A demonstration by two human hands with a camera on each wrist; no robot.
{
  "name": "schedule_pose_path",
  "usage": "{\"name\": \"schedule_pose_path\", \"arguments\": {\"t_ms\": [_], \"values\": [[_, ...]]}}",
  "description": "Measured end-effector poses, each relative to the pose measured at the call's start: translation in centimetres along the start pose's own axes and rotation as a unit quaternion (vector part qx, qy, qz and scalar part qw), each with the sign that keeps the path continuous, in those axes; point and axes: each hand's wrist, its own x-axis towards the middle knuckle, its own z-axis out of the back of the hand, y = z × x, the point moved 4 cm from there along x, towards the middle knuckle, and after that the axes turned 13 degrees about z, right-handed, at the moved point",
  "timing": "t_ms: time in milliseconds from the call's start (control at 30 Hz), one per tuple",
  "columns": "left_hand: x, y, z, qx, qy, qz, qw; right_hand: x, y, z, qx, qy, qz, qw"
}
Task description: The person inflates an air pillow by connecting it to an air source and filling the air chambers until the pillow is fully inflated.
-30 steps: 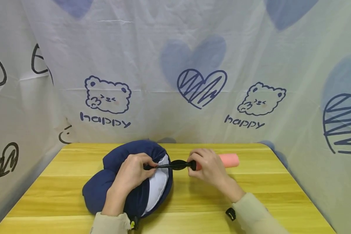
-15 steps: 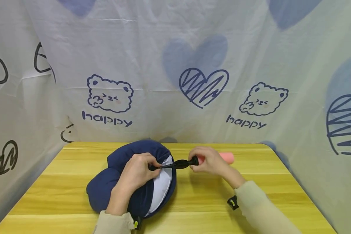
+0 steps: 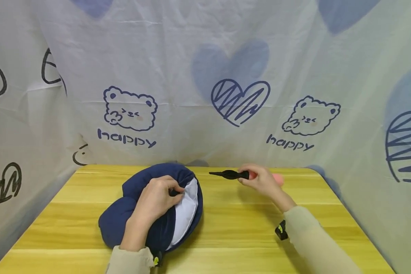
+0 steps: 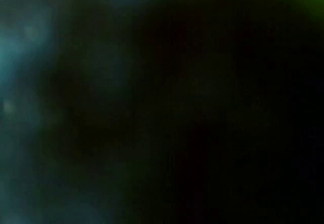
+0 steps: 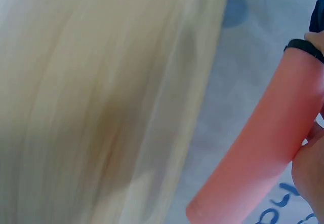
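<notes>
A navy neck pillow (image 3: 116, 221) lies on the left of the table, its cover open along one side and a white inner part (image 3: 187, 215) showing. My left hand (image 3: 154, 198) rests over it and pinches a small black piece, likely a valve (image 3: 173, 192), mostly hidden by the fingers. Off to the right, my right hand (image 3: 262, 182) grips a pink hand pump (image 5: 263, 138) near its black collar. The pump's black tapered nozzle (image 3: 230, 174) points left, apart from the pillow and above the table. Darkness and blur fill the left wrist view.
The yellow wood-grain table (image 3: 239, 236) extends under both arms. A pale curtain (image 3: 178, 125) with bear and heart drawings hangs behind its far edge and along the sides. Small black devices (image 3: 281, 230) sit at the wrists.
The pump's nozzle has come away from the black piece at my left hand. My right hand has carried the pump right and toward the far edge. The left hand keeps its pinch.
</notes>
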Motion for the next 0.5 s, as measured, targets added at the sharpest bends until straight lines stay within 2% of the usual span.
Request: {"name": "schedule_pose_path", "arguments": {"t_ms": [200,400,500], "values": [[0.0,-0.1,-0.3,0.003,0.001,0.005,1.0,-0.1,-3.3,0.4,-0.053,0.009,0.008,0.9985],[0.1,-0.2,-0.3,0.014,0.0,0.008,0.9999,0.8,-5.3,-0.7,-0.08,0.061,0.005,0.995],[0.1,-0.2,-0.4,0.017,0.002,0.011,0.9998,1.2,-6.1,-1.3,-0.083,0.074,0.006,0.9938]]}}
